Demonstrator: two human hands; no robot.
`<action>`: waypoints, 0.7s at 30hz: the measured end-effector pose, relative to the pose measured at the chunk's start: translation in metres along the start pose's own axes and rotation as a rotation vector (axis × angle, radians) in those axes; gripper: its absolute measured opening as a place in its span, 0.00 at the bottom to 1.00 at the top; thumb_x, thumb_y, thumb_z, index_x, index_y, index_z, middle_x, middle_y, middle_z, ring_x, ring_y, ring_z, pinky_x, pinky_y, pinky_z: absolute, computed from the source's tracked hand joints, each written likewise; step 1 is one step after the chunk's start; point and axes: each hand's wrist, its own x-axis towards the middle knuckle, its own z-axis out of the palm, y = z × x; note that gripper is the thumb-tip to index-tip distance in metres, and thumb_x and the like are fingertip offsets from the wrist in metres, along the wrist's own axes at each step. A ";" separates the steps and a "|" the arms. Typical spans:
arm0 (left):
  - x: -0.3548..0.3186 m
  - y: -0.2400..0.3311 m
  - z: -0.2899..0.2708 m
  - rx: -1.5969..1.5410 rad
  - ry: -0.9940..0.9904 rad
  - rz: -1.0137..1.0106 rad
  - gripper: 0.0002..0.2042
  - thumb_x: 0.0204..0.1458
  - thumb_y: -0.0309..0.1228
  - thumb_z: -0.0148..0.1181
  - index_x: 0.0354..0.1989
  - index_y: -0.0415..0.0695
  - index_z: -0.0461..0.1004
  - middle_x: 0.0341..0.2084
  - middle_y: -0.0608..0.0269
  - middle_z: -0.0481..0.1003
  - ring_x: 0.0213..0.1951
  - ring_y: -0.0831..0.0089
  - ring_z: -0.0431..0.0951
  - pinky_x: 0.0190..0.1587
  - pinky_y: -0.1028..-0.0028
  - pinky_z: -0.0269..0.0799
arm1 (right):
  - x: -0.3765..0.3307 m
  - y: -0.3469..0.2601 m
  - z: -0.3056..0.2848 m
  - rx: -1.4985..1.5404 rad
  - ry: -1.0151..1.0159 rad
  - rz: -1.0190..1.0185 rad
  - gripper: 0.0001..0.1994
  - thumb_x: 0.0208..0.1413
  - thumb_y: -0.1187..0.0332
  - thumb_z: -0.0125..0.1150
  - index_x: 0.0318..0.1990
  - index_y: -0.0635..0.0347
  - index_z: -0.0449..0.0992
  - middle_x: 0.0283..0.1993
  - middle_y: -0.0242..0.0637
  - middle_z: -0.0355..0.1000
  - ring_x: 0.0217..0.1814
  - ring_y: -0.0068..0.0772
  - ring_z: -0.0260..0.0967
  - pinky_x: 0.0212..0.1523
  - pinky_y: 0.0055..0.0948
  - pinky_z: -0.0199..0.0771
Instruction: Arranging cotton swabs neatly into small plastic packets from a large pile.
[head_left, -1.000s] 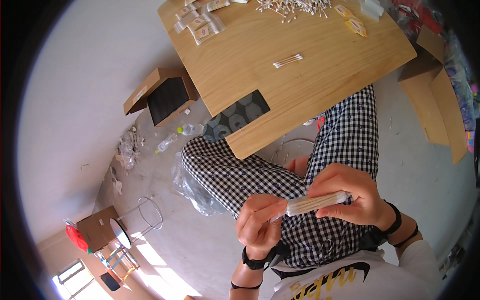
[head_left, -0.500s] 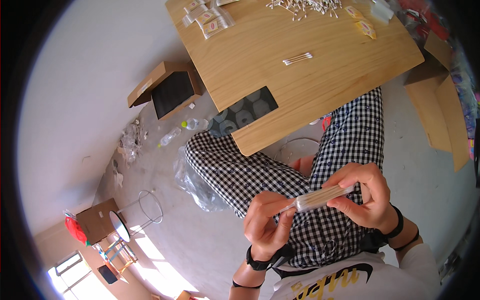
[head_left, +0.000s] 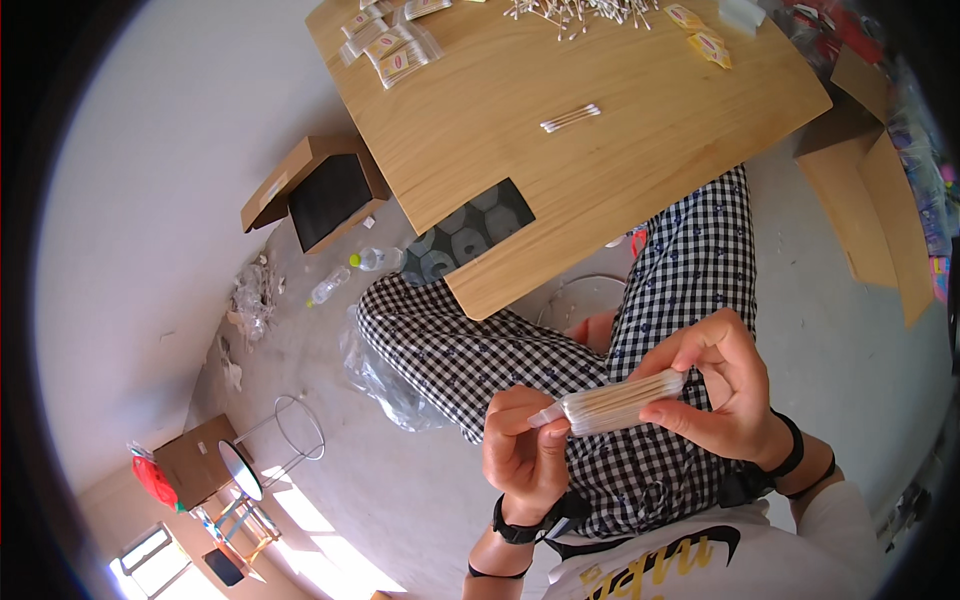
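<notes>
Swabs in a clear packet [head_left: 618, 402] sit between our hands above our checked lap. Our right hand [head_left: 722, 392] pinches the packet's right end with thumb and fingers; our left hand [head_left: 524, 450] clenches its left end. Far beyond, the wooden table [head_left: 640, 190] carries a small swab bundle [head_left: 570, 118] and loose swabs [head_left: 580, 12].
</notes>
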 end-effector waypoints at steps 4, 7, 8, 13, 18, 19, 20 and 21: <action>0.001 -0.004 -0.002 0.052 -0.009 0.065 0.08 0.55 0.27 0.59 0.33 0.37 0.67 0.27 0.57 0.71 0.26 0.74 0.69 0.29 0.77 0.65 | -0.001 0.000 -0.003 -0.004 0.025 0.043 0.18 0.50 0.77 0.65 0.41 0.60 0.60 0.40 0.49 0.74 0.47 0.36 0.75 0.50 0.33 0.73; 0.004 -0.003 -0.008 0.120 -0.044 0.154 0.06 0.52 0.20 0.61 0.33 0.37 0.69 0.26 0.57 0.72 0.24 0.72 0.71 0.26 0.76 0.66 | 0.004 -0.007 -0.006 -0.153 -0.044 0.063 0.16 0.49 0.77 0.67 0.38 0.61 0.62 0.39 0.45 0.75 0.47 0.36 0.75 0.50 0.33 0.74; 0.004 -0.003 -0.009 0.159 -0.059 0.185 0.06 0.51 0.20 0.61 0.33 0.37 0.70 0.25 0.58 0.72 0.24 0.71 0.71 0.25 0.76 0.66 | 0.006 -0.010 -0.006 -0.175 -0.034 0.089 0.16 0.48 0.77 0.68 0.37 0.61 0.63 0.38 0.44 0.75 0.46 0.35 0.75 0.49 0.32 0.74; 0.006 0.000 -0.008 0.177 -0.044 0.179 0.05 0.51 0.20 0.62 0.33 0.37 0.70 0.25 0.59 0.72 0.24 0.71 0.72 0.25 0.76 0.66 | 0.006 -0.013 -0.008 -0.252 -0.051 0.108 0.16 0.46 0.77 0.69 0.35 0.60 0.65 0.36 0.41 0.74 0.43 0.31 0.77 0.45 0.28 0.75; 0.003 -0.002 -0.009 0.159 -0.022 0.149 0.05 0.51 0.21 0.61 0.32 0.37 0.70 0.25 0.58 0.72 0.24 0.71 0.72 0.25 0.76 0.66 | 0.006 -0.008 -0.006 -0.272 -0.036 0.063 0.16 0.44 0.77 0.70 0.33 0.60 0.64 0.33 0.39 0.74 0.40 0.31 0.77 0.39 0.25 0.75; 0.003 -0.002 -0.008 0.155 -0.016 0.143 0.05 0.51 0.21 0.61 0.32 0.36 0.70 0.25 0.57 0.73 0.24 0.71 0.72 0.25 0.76 0.66 | 0.006 -0.008 -0.006 -0.271 -0.037 0.065 0.16 0.44 0.77 0.70 0.33 0.60 0.64 0.33 0.39 0.74 0.40 0.31 0.77 0.39 0.25 0.75; 0.003 -0.002 -0.008 0.151 -0.010 0.137 0.05 0.51 0.20 0.61 0.32 0.36 0.70 0.25 0.57 0.73 0.24 0.72 0.72 0.25 0.76 0.66 | 0.006 -0.008 -0.007 -0.277 -0.037 0.079 0.16 0.45 0.77 0.70 0.33 0.60 0.64 0.33 0.40 0.75 0.40 0.31 0.77 0.39 0.25 0.75; 0.003 -0.002 -0.008 0.153 -0.009 0.135 0.05 0.51 0.20 0.61 0.32 0.36 0.70 0.25 0.57 0.73 0.24 0.72 0.72 0.25 0.76 0.66 | 0.006 -0.008 -0.007 -0.282 -0.039 0.094 0.16 0.45 0.77 0.70 0.32 0.60 0.64 0.34 0.41 0.75 0.39 0.31 0.77 0.39 0.25 0.75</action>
